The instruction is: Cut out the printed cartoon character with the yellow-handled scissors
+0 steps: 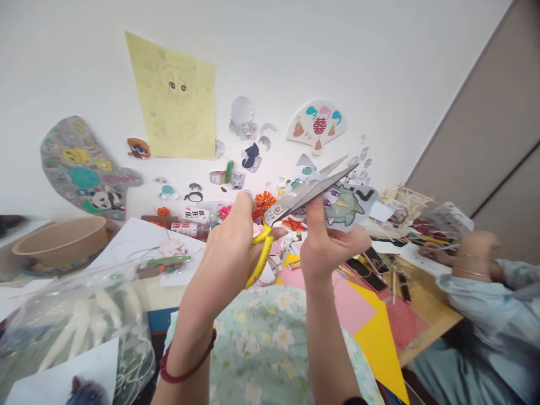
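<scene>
My left hand (234, 239), with a dark red cord at the wrist, is closed around the yellow handles of a pair of scissors (270, 239). The blades stand slightly apart and point up to the right. In my right hand (323, 239) a paper cutout (341, 205) is pinched by thumb and fingers; it carries a green cartoon creature and black marks. The lower blade passes in front of the paper near my right thumb. From this angle I cannot tell whether the blades bite into the paper.
Below my hands lie pink paper (350, 304), yellow paper (382, 337) and pens. A plastic bag (63, 315) and a brown bowl (63, 239) stand at left. On the white wall hang a yellow drawing (181, 107) and stickers. At right, another person's hand (436, 253) holds a pen.
</scene>
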`<state>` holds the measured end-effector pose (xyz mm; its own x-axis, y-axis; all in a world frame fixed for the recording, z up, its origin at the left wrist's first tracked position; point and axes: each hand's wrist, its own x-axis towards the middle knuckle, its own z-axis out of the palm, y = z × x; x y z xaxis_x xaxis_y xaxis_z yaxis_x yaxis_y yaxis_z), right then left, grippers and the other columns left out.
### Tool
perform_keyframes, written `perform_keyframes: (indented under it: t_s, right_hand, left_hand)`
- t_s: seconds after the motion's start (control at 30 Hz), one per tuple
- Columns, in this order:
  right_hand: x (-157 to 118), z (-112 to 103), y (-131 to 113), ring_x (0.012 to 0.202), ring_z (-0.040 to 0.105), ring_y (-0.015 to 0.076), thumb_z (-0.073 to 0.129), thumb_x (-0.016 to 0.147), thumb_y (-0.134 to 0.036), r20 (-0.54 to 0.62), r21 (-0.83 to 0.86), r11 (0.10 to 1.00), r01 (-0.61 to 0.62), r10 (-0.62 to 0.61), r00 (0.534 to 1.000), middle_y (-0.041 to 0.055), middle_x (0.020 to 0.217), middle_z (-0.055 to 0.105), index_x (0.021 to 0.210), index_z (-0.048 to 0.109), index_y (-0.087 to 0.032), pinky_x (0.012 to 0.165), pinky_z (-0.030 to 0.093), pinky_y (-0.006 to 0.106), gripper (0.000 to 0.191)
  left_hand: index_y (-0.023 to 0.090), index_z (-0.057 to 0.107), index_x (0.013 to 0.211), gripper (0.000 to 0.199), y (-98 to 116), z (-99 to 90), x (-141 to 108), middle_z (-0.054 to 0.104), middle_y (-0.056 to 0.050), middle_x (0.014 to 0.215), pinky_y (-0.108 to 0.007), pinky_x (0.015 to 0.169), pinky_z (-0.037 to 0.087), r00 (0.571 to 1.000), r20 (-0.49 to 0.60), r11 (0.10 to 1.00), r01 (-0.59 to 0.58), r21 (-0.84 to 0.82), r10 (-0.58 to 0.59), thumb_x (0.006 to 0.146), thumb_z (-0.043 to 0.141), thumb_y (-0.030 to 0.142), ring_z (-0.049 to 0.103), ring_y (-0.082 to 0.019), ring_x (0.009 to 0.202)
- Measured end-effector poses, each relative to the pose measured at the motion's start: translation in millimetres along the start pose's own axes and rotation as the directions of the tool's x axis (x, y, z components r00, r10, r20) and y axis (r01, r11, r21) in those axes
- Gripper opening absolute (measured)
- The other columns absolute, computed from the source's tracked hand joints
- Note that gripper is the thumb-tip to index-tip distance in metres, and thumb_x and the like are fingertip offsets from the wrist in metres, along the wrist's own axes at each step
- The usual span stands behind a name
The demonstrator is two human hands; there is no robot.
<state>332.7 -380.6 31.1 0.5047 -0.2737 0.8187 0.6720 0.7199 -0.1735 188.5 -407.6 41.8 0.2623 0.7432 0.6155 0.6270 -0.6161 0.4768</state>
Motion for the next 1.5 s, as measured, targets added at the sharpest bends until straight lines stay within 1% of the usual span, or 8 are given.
perform_keyframes:
  t_s: [0.23, 0.3, 0.43, 0.67, 0.93, 1.13, 1.3, 1.5]
  right_hand:
    - [0, 1, 2, 0.067, 0.074, 0.0193, 0.078, 0.076, -0.017, -0.021, 0.038, 0.999, -0.004, 0.004, 1.000, -0.0003, 0.072, 0.077, 0.078, 0.077, -0.018, 0.071, 0.061, 0.036, 0.003]
    - [3, -1, 3, 0.069, 0.074, 0.0186, 0.078, 0.075, -0.015, -0.004, 0.095, 0.995, -0.022, 0.023, 1.000, -0.0008, 0.072, 0.077, 0.079, 0.077, -0.018, 0.073, 0.061, 0.035, 0.005]
    - [10, -6, 2, 0.065, 0.069, 0.0150, 0.074, 0.077, -0.013, 0.064, 0.175, 0.983, -0.049, 0.038, 0.997, -0.0014, 0.069, 0.073, 0.078, 0.075, -0.019, 0.066, 0.059, 0.029, 0.006]
    - [18, -12, 1, 0.060, 0.060, 0.0132, 0.072, 0.081, -0.019, 0.105, 0.234, 0.967, -0.100, 0.077, 0.991, -0.0017, 0.065, 0.066, 0.073, 0.072, -0.021, 0.062, 0.056, 0.030, 0.008]
    - [29, -29, 0, 0.054, 0.056, 0.0139, 0.070, 0.085, -0.030, 0.244, 0.150, 0.980, -0.131, 0.092, 0.965, -0.0025, 0.057, 0.056, 0.067, 0.063, -0.022, 0.056, 0.050, 0.032, 0.021]
    - [34, -35, -2, 0.057, 0.055, 0.0127, 0.070, 0.084, -0.026, 0.282, 0.207, 0.966, -0.157, 0.094, 0.955, -0.0026, 0.061, 0.057, 0.068, 0.063, -0.021, 0.059, 0.049, 0.030, 0.019]
    - [39, -41, 2, 0.060, 0.056, 0.0120, 0.071, 0.085, -0.026, 0.356, 0.167, 0.970, -0.176, 0.107, 0.928, -0.0044, 0.061, 0.055, 0.067, 0.061, -0.022, 0.068, 0.052, 0.030, 0.020]
    - [37, -37, 5, 0.059, 0.056, 0.0120, 0.070, 0.084, -0.026, 0.420, 0.173, 0.961, -0.218, 0.128, 0.898, -0.0044, 0.060, 0.057, 0.066, 0.061, -0.022, 0.061, 0.051, 0.028, 0.020]
  left_hand:
    - [0.026, 0.027, 0.090, 0.032, 2, -0.3, 0, 0.048, 0.004, 0.070, -0.027, 0.054, 0.035, 1.000, 0.012, 1.000, 0.022, 0.017, -0.022, 0.094, 0.053, 0.046, 0.048, -0.016, 0.059]
    - [0.026, 0.028, 0.090, 0.032, 3, -1.8, 0, 0.048, 0.004, 0.071, -0.028, 0.054, 0.034, 1.000, 0.015, 0.999, 0.022, 0.031, -0.022, 0.094, 0.053, 0.046, 0.049, -0.016, 0.060]
    - [0.026, 0.028, 0.090, 0.031, 3, -3.6, -1, 0.049, 0.003, 0.073, -0.028, 0.055, 0.031, 1.000, 0.003, 0.998, 0.005, 0.060, -0.005, 0.094, 0.051, 0.047, 0.051, -0.016, 0.060]
    - [0.026, 0.028, 0.090, 0.031, 3, -0.8, -3, 0.050, 0.003, 0.073, -0.028, 0.054, 0.029, 0.999, -0.021, 0.998, -0.034, 0.061, 0.036, 0.094, 0.053, 0.043, 0.050, -0.015, 0.060]
    - [0.025, 0.033, 0.093, 0.029, 2, -0.4, -3, 0.058, -0.001, 0.083, -0.028, 0.055, 0.030, 0.998, -0.024, 0.996, -0.062, 0.061, 0.063, 0.094, 0.053, 0.046, 0.057, -0.017, 0.067]
    - [0.025, 0.033, 0.093, 0.031, 4, -1.7, -5, 0.057, 0.000, 0.083, -0.027, 0.055, 0.032, 0.998, -0.014, 0.994, -0.056, 0.090, 0.058, 0.093, 0.054, 0.047, 0.054, -0.017, 0.065]
    - [0.025, 0.034, 0.096, 0.033, 1, -3.6, -2, 0.056, 0.001, 0.078, -0.027, 0.055, 0.033, 0.999, -0.031, 0.986, -0.033, 0.164, 0.039, 0.092, 0.055, 0.050, 0.049, -0.016, 0.060]
    - [0.024, 0.038, 0.104, 0.041, -6, -1.1, 2, 0.062, -0.002, 0.088, -0.029, 0.062, 0.039, 1.000, 0.006, 0.992, 0.020, 0.128, -0.021, 0.087, 0.057, 0.056, 0.058, -0.020, 0.072]
